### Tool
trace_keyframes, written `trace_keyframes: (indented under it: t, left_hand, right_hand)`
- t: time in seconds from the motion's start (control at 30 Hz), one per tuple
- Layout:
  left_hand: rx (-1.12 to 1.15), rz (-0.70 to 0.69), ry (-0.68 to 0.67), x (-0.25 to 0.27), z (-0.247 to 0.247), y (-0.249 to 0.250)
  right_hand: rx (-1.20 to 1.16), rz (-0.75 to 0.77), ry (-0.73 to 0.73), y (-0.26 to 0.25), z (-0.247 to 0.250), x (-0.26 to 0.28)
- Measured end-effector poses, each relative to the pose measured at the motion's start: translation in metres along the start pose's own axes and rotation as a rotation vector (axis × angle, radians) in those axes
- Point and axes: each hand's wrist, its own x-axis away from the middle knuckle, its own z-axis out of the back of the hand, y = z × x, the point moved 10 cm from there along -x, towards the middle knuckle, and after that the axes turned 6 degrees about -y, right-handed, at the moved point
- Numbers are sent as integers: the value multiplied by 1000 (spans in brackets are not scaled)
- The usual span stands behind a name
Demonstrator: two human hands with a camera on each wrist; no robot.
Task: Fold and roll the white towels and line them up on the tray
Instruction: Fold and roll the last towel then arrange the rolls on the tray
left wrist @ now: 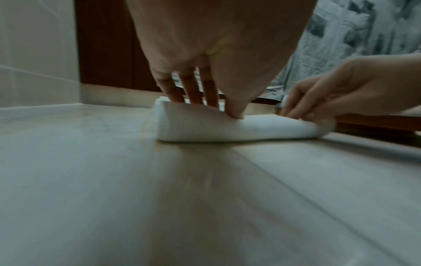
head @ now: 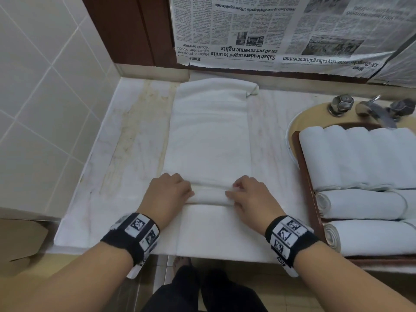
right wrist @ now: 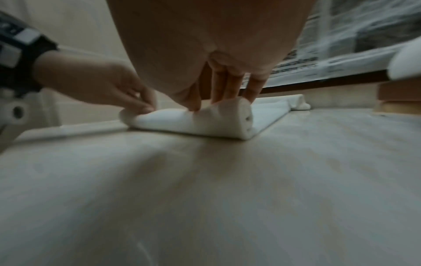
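Note:
A long folded white towel (head: 209,136) lies on the counter, running away from me. Its near end is wound into a small roll (head: 209,195). My left hand (head: 171,190) grips the roll's left end, fingers over the top and thumb on the near side. My right hand (head: 247,192) grips the right end the same way. In the left wrist view the fingers (left wrist: 193,90) reach down behind the roll (left wrist: 205,126). In the right wrist view the roll's spiral end (right wrist: 246,117) shows under my fingers (right wrist: 227,84). At the right, a wooden tray (head: 306,176) holds several rolled white towels (head: 360,154).
The tray sits over a sink with a metal faucet (head: 373,109). Newspaper (head: 292,30) covers the wall behind. Tiled wall stands at the left, and a cardboard box (head: 20,239) lies beside the counter's front left corner. A flat white cloth (head: 225,230) lies near the front edge.

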Motion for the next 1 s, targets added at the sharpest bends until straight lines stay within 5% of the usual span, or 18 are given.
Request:
trace_keyframes:
  t: [0.1,0.27,0.43,0.57,0.77,1.0]
  left_hand:
    - [-115,7,101,13,-2,17]
    - [-56,-39,72,7,-11,7]
    - [30,-187,-53,-10,-9,-10]
    - [220,-2,-113,-26,-10,-35]
    - [178,193,-159,-44,-5,-42]
    - [-7,228,87,-49,24,-26]
  right_hand:
    - [209,-28,31,-9,-5,4]
    - [166,-94,-34,3,-2,-12]
    - [-205,-150,-229,32,3,-29]
    - [-442,-268,-196,45,7,-35]
    - [-73,-208,-14,32,12,-40]
    - [202,-255,54,13,10,-44]
